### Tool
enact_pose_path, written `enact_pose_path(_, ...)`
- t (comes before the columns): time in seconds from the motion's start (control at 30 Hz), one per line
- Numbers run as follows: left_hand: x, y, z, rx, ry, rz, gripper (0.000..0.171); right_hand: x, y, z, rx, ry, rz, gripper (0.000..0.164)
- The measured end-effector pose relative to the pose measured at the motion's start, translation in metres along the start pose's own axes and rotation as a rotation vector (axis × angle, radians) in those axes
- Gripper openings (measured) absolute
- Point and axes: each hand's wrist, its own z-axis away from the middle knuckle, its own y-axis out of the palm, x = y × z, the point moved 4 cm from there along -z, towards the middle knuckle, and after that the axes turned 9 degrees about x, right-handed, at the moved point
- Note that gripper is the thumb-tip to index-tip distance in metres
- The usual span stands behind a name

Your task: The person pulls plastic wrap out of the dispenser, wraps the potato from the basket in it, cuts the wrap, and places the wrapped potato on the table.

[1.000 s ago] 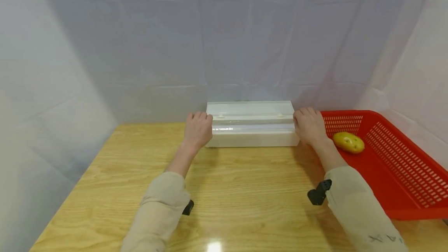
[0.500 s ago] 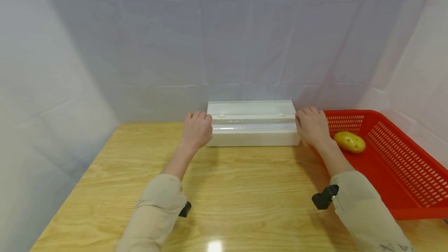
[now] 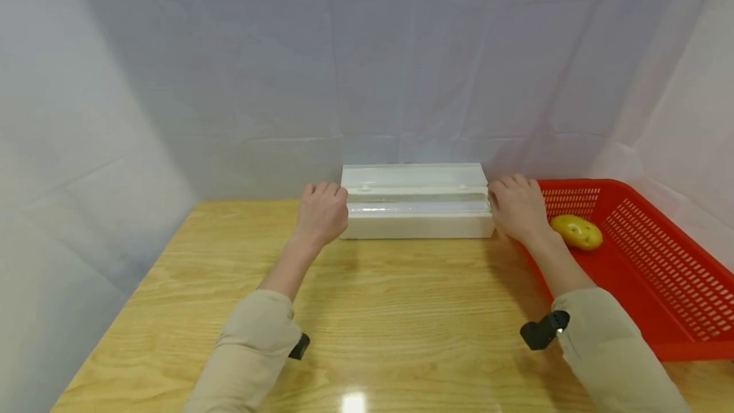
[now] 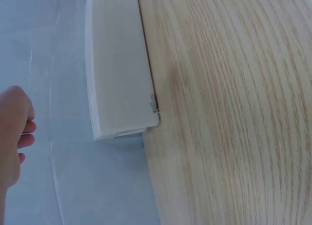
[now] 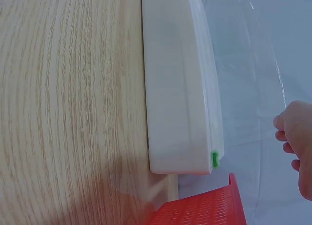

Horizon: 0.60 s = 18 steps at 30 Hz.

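1. I see L hand & R hand, fingers curled, each pinching an end of clear film.
2. White box sits far, mid, lid up; film spans b/w hands.
3. Step now, I'd say: pulling film. Next move prob. needs hands level.
4. Wood table; red basket at R w/ yellow potato; pale sheet at far side.

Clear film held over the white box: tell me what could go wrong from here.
1. The clear film looks thin and is gripped only at its sides by the left hand and right hand, so uneven pulling might fold or tear it.
2. Neither hand steadies the white box, so a strong pull could shift it.
3. The right forearm seems close to the red basket and might bump it.
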Motion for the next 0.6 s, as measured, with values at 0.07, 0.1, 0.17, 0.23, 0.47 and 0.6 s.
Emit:
enact_pose_path(0.07,-0.001,-0.001,0.001,-0.001,0.001,-0.002,0.011,0.0,-0.001,0.001,0.002,-0.004,0.003,0.01)
enact_pose_path(0.1,-0.001,-0.002,0.001,-0.007,0.003,-0.004,0.011,0.0,-0.002,0.001,-0.001,-0.007,0.004,0.011)
enact_pose_path(0.17,-0.001,-0.004,0.001,-0.018,0.007,-0.003,0.011,0.0,-0.003,0.002,-0.006,-0.012,0.003,0.012)
enact_pose_path(0.23,-0.002,-0.006,0.002,-0.014,0.009,-0.008,0.011,0.001,-0.004,0.003,-0.003,-0.013,0.004,0.013)
enact_pose_path(0.47,-0.003,-0.012,0.005,-0.014,0.016,0.003,0.009,0.004,-0.01,0.006,0.0,-0.014,0.006,0.012)
enact_pose_path(0.6,-0.003,-0.014,0.008,-0.047,0.036,0.005,0.011,0.005,-0.012,0.009,-0.015,-0.024,-0.005,0.011)
